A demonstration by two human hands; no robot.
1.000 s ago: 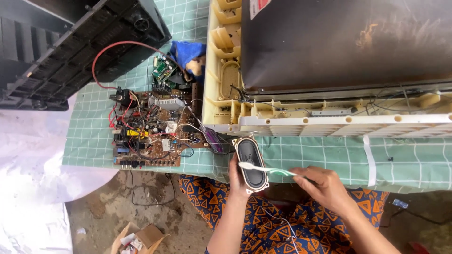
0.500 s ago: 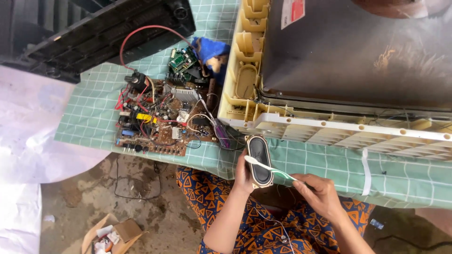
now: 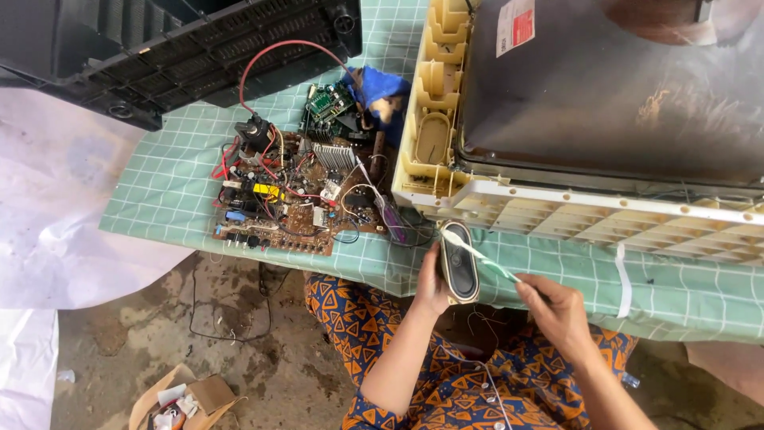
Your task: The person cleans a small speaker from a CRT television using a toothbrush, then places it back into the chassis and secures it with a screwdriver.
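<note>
Oval speaker (image 3: 459,263) stands at the near edge of the worktop (image 3: 557,263), long axis running away from the person, just in front of the cream television frame (image 3: 573,209). Left hand (image 3: 431,280) grips its left side — fingers closed on it. Right hand (image 3: 557,312), right of the speaker, pinches a thin brush (image 3: 480,256) laid across the cone. Circuit board (image 3: 290,199) lies left of the speaker — open room only toward the person.

Both forearms are bare to the elbow. The person wears a garment (image 3: 374,334) of orange and dark blue triangle-patterned cloth.
</note>
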